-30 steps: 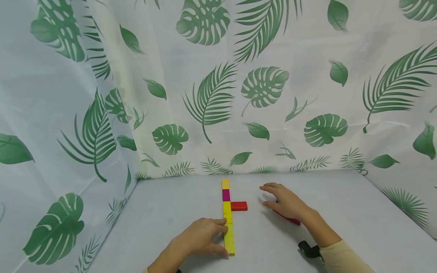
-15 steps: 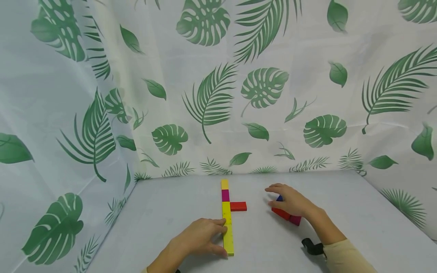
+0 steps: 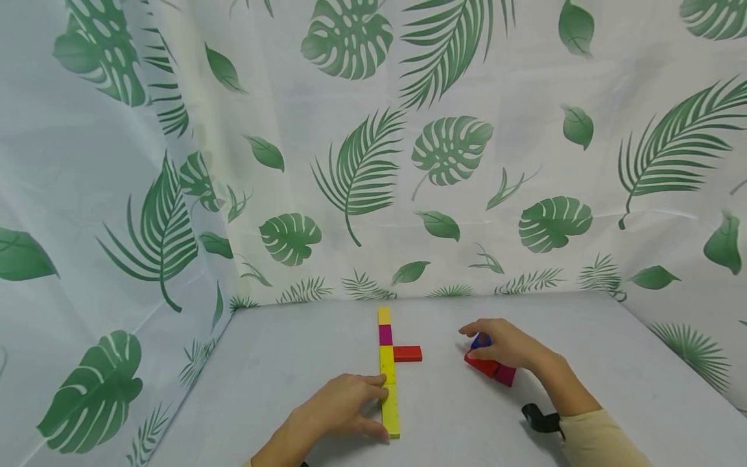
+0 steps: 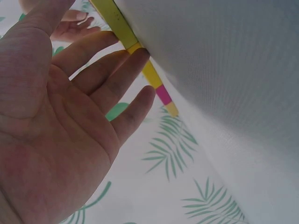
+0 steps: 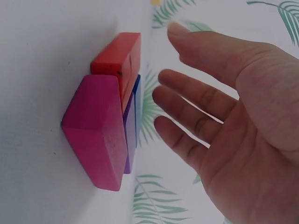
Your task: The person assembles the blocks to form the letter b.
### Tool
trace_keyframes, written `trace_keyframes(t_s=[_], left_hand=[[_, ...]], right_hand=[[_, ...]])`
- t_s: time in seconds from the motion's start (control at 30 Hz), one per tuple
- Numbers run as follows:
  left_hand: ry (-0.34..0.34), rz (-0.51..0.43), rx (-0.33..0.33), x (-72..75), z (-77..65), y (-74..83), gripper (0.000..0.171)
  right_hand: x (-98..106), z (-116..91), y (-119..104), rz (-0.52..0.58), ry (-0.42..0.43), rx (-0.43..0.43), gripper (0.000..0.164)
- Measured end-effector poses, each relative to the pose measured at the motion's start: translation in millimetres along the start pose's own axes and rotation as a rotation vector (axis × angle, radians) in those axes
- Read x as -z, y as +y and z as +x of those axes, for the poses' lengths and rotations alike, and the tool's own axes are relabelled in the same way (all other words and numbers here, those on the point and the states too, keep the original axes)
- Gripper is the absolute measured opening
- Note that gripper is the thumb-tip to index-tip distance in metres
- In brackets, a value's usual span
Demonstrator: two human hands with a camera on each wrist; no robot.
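A straight row of blocks runs away from me: a long yellow block, another yellow block, a magenta block and a small light-yellow block. From its right side juts a red block. My left hand lies along the row's left side, loosely extended fingertips touching the yellow blocks. Over a second cluster hovers my right hand, fingers loosely spread. Beneath it are a red block, a magenta block, a purple block and a blue block. The right wrist view shows those fingers apart from the blocks.
The blocks lie on a white tabletop. Behind it hangs a white curtain with green leaf prints, and more of it closes off both sides. A black strap piece shows at my right wrist.
My right hand has shifted slightly right and toward me, uncovering more of the blue, red and magenta blocks beneath it. My left hand and the row stay in place.
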State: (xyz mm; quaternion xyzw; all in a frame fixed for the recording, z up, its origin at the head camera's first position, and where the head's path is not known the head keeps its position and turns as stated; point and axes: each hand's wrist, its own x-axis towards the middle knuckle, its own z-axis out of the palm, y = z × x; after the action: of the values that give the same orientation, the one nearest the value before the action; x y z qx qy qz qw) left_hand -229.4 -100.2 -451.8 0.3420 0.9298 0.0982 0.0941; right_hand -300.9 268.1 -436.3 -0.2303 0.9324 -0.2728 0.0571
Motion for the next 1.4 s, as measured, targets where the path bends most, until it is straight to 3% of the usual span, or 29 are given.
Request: trace_keyframes(t_s=[0.53,1.1,1.4], left_hand=[[0.005,-0.003,-0.015,1.1,-0.5,0.6,0.066],[0.006,0.005,-0.017,-0.9,-1.1,-0.2,0.067],[-0.021,-0.026,0.026,-0.6,0.4,0.2,0.067]], right_hand=[[-0.8,-1.8,-0.3,0.022,-0.06,-0.087,0.044],[-2.4,-5.0,-3.2,-0.03,-0.035,-0.11,0.038],[-5.8,-3.0,-4.4,-0.079,-0.025,-0.09,0.033]])
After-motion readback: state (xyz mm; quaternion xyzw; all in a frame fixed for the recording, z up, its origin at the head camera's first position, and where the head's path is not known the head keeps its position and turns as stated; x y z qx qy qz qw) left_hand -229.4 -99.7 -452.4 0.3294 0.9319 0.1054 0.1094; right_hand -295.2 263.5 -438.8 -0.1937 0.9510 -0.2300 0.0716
